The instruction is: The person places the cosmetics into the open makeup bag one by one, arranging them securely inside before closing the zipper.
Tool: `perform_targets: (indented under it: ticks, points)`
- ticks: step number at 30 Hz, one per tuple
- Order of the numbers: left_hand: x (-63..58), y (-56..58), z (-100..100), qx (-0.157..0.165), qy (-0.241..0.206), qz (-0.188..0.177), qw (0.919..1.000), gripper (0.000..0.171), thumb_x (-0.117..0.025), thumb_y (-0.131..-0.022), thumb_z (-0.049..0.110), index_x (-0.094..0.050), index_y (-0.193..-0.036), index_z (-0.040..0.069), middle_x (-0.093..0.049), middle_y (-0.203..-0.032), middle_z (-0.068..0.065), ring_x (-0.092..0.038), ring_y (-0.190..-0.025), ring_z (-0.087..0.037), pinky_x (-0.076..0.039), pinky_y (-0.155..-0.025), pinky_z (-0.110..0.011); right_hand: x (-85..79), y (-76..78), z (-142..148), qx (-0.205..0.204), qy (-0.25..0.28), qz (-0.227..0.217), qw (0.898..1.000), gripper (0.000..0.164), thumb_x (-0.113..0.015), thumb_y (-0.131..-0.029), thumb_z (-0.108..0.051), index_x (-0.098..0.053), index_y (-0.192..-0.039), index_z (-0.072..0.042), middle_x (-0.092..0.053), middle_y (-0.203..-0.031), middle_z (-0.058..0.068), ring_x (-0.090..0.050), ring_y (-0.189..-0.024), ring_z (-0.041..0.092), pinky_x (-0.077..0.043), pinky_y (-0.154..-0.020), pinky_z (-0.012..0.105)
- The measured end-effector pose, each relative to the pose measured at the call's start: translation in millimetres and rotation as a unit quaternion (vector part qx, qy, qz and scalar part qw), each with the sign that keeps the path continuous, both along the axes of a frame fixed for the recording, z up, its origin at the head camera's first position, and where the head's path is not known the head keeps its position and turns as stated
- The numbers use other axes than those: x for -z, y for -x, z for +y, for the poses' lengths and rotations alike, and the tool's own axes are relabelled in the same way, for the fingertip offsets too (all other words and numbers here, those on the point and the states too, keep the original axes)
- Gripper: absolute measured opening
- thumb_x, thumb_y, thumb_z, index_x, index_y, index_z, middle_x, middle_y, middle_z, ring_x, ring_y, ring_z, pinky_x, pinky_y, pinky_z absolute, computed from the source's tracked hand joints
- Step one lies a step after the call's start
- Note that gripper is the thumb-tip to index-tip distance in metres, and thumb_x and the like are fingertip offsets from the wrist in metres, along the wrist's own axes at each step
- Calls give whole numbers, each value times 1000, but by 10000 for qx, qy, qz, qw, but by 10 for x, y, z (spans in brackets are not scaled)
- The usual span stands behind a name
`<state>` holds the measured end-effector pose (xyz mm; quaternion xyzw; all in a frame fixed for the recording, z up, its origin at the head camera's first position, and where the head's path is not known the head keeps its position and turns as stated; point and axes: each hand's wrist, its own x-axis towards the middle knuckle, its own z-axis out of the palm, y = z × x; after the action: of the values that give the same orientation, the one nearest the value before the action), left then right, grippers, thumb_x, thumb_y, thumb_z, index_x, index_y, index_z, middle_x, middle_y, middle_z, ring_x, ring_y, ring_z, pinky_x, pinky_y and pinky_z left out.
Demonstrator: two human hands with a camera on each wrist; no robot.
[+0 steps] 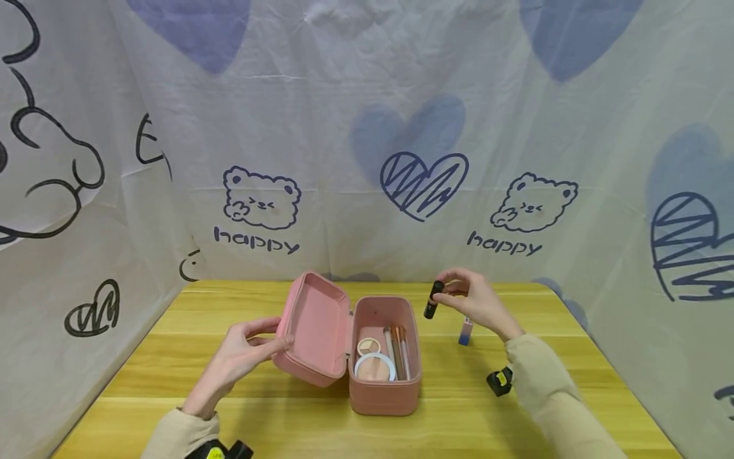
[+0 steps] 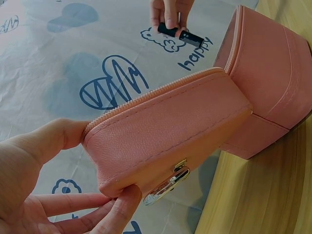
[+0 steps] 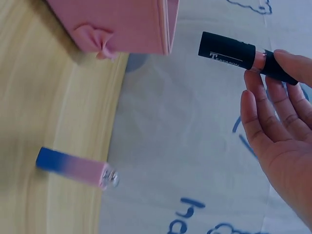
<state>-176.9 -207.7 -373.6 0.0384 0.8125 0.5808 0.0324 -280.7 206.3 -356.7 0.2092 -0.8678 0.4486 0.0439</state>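
Observation:
A pink zippered makeup case (image 1: 385,396) stands on the wooden table with its lid (image 1: 317,325) tipped out to the left. My left hand (image 1: 243,354) grips the lid's outer edge, thumb on one side and fingers on the other, as the left wrist view also shows. Up in the air to the right of the case, my right hand (image 1: 473,296) pinches a black lipstick tube (image 3: 226,51) with a rosy band. Inside the case lie a round compact (image 1: 374,368), a smaller round palette (image 1: 368,347) and several makeup brushes (image 1: 397,350).
A blue-and-pink lipstick tube (image 3: 73,166) stands on the table (image 1: 453,395) below the right hand. A pink bow (image 3: 96,40) decorates the case's side. Behind the table hangs a white curtain (image 1: 344,140) printed with hearts and bears.

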Motion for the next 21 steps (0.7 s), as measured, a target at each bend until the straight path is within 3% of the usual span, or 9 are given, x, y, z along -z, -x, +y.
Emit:
perform_targets:
  ticks: [12, 21]
  points:
    - [9, -1, 1, 7, -45, -25, 10000, 66, -71, -93, 22, -45, -145, -10, -53, -144, -29, -69, -113, -26, -57, -86, -27, -62, 85, -375, -238, 27, -115, 9996, 28, -73, -90, -5, -65, -116, 1, -68, -116, 22, -74, -102, 34, -61, -89, 42]
    - [5, -5, -1, -4, 6, -19, 10000, 66, -71, -93, 23, -45, -145, -9, -53, -144, -28, -68, -115, -28, -58, -87, -29, -129, 164, -630, -435, -216, -172, 9987, 27, -73, -90, -4, -66, -115, 1, -69, -112, 21, -75, -99, 33, -61, -87, 41]
